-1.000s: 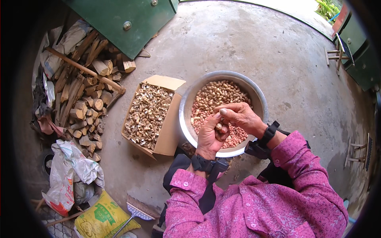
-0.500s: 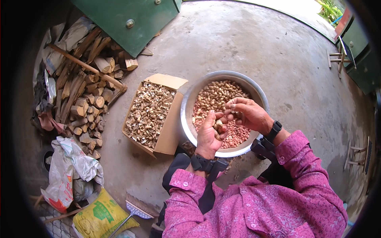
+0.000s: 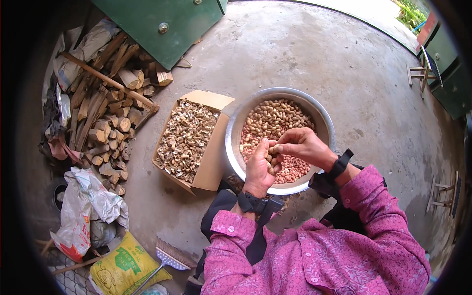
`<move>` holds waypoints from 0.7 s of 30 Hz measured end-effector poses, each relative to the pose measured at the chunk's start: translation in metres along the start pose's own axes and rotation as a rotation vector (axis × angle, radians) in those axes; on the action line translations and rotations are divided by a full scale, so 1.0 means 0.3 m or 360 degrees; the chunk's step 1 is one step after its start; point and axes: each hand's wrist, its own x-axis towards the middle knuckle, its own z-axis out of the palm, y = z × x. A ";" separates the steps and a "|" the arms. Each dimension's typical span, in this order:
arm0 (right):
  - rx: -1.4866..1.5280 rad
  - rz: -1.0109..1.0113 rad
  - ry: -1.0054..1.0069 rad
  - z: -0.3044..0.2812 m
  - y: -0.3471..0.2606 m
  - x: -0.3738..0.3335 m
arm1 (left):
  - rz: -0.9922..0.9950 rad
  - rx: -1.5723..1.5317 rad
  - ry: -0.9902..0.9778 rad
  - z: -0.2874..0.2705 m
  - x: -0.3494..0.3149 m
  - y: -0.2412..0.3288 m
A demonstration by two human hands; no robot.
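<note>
A few small, tan, rough-shelled peanuts (image 3: 270, 161) lie in the curled palm of the left hand (image 3: 256, 174), with the fingertips of the right hand (image 3: 310, 150) right beside them (whether those pinch one is too small to tell). Below sits a wide, round, silver metal basin (image 3: 322, 125), upright and open. Matching tan, whole-shelled peanuts (image 3: 275, 115) are heaped across its far part; small, oval, pink peanut kernels (image 3: 293, 170) lie loose in a layer along its near and left parts.
</note>
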 end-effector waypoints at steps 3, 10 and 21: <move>-0.0023 0.0114 0.0024 -0.039 -0.027 0.004 | -0.0027 0.0107 -0.0079 0.015 -0.026 0.018; 0.0140 0.0350 -0.0083 -0.055 -0.082 -0.001 | 0.0029 0.0240 -0.0235 0.011 -0.053 0.030; -0.0058 0.0283 -0.0211 -0.022 -0.030 0.020 | 0.0113 0.0230 -0.0223 -0.013 -0.062 0.032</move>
